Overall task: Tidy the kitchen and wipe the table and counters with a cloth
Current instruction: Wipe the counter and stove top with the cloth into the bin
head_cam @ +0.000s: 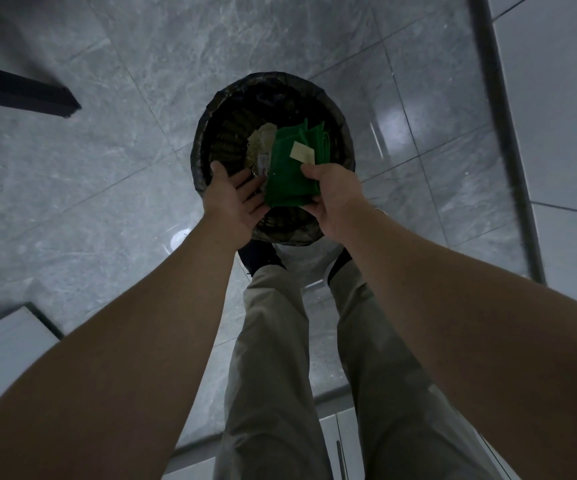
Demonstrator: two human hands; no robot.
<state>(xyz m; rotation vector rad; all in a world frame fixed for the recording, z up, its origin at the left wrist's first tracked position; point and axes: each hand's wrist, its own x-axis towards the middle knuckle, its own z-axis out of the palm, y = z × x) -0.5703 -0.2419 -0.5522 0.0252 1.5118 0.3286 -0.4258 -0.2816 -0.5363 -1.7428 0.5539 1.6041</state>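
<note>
Over the bin, green cloth is gripped by right hand; left hand is held open over its rim.

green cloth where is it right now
In the head view the green cloth is centre frame, held over the black-lined bin by the right hand at its near edge, with the open left hand to its left.

The green cloth hides most of the right hand's fingers.
</note>
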